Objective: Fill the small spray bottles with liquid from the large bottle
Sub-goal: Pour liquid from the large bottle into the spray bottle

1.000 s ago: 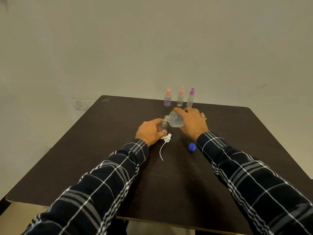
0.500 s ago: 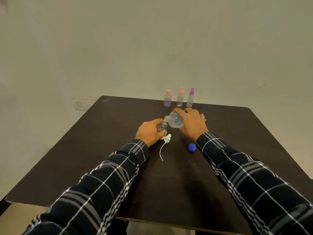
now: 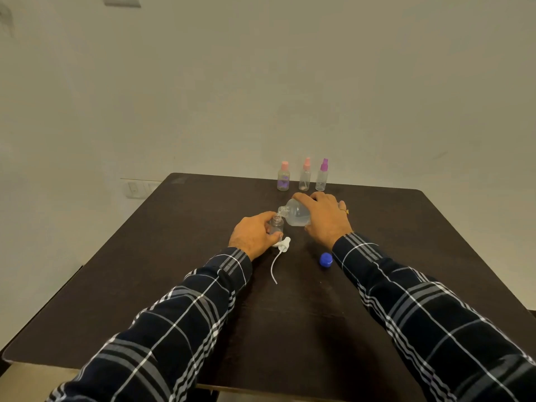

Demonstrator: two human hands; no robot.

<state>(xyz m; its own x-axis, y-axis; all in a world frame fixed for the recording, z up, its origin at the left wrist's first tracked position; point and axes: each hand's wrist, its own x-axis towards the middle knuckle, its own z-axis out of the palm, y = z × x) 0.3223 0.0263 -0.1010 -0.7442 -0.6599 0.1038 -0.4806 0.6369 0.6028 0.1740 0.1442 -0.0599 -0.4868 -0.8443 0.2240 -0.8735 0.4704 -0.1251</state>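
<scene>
Our right hand (image 3: pixel 324 219) grips the tilted large bottle (image 3: pixel 295 216), pouring into the open bottle (image 3: pixel 276 225) clasped by our left hand (image 3: pixel 253 235); three capped bottles (image 3: pixel 304 175) wait, fill unclear.

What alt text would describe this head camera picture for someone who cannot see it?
A right hand tips a large clear bottle over a small bottle held by the left hand on a dark table. A white sprayer, blue cap and three capped bottles sit nearby.
</scene>
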